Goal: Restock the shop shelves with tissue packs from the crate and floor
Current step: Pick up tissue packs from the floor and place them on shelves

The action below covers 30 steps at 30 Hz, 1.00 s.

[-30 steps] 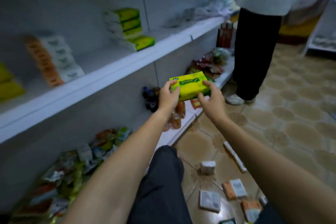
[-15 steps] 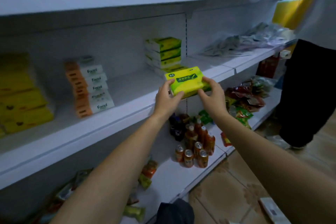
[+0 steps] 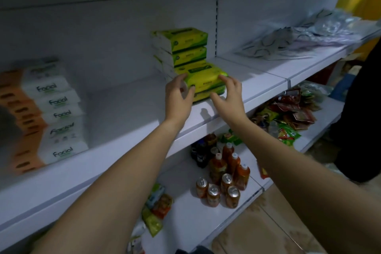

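Observation:
A yellow-green tissue pack (image 3: 204, 80) lies on top of another like it, near the front of the white middle shelf (image 3: 132, 107). My left hand (image 3: 178, 95) grips its left end, fingers over the top and thumb on the front. My right hand (image 3: 229, 94) holds its right end the same way. Just behind stands a taller stack of the same green packs (image 3: 183, 47) against the shelf's back wall.
A stack of orange-and-white "Facial" tissue packs (image 3: 53, 115) stands at the shelf's left. Clear plastic-wrapped goods (image 3: 299, 41) lie on the right section. Below are bottles and cans (image 3: 224, 173) and snack packets (image 3: 288, 115). A person in dark trousers (image 3: 360, 113) stands at right.
Both hands have carried the tissue pack up from over the floor, forward onto the middle shelf, and set it on the lower pack in front of the green stack.

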{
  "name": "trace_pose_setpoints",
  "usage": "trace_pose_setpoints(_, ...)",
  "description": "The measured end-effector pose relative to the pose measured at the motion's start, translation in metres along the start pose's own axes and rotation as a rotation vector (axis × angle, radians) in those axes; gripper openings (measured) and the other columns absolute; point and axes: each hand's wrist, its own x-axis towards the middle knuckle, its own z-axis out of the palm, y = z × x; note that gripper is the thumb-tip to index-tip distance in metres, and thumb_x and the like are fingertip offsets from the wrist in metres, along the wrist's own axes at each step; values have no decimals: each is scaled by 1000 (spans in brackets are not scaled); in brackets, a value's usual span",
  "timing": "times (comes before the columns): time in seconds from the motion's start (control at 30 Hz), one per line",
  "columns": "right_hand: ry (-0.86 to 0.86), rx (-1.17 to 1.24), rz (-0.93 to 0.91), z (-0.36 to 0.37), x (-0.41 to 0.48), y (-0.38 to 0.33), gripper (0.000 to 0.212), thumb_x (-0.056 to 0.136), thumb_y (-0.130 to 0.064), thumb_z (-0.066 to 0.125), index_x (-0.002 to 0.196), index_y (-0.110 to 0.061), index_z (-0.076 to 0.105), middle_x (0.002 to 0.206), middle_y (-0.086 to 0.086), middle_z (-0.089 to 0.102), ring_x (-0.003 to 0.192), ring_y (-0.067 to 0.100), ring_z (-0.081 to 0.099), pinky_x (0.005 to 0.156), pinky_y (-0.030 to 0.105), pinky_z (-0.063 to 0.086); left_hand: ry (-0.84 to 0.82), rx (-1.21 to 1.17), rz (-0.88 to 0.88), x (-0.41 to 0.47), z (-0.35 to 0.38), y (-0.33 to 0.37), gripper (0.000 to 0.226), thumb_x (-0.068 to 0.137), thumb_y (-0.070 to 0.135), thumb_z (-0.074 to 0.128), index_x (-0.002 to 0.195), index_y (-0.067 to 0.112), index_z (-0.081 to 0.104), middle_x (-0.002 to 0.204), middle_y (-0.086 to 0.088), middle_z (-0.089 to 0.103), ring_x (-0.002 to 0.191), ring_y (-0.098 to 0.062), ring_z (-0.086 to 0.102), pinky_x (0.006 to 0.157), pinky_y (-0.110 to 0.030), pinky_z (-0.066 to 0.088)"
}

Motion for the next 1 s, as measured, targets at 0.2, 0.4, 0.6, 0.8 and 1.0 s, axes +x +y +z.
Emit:
trace_pose_setpoints(0.2,-33,-82,6,8,30,5,54,91,-20,52,142,-19,34,155,6,13,143,18,11,111,29,17,72,58,72,17,11,-2,26,89,12,60,115,8,58,84,18,33,99,-30,54,90,-43,47)
trace_pose_setpoints(0.4,-83,-122,18,4,31,4,59,91,-23,53,144,-20,29,156,8,9,144,21,8,113,32,15,45,51,-57,16,9,3,37,89,18,61,124,12,51,107,-1,39,102,-26,52,94,-35,46)
trace_pose_setpoints(0.6,-140,-232,-6,-26,-7,3,59,93,-28,50,146,-22,24,156,8,8,144,22,6,113,36,16,40,153,-152,-10,-5,20,63,90,22,59,142,8,28,140,-17,29,130,-29,32,101,-24,28)
trace_pose_setpoints(0.8,-252,-475,-66,-69,-100,13,61,93,-32,51,146,-19,25,155,7,17,142,23,15,114,34,15,-268,479,231,-88,-10,45,51,95,24,48,142,13,34,146,-6,37,136,-24,25,111,-30,18)
trace_pose_setpoints(1.0,-356,-770,-35,-124,-231,49,60,93,-34,48,146,-19,23,155,4,21,142,22,19,115,34,14,-633,490,315,-198,23,40,54,96,30,45,146,16,28,151,-3,31,140,-19,24,114,-30,18)
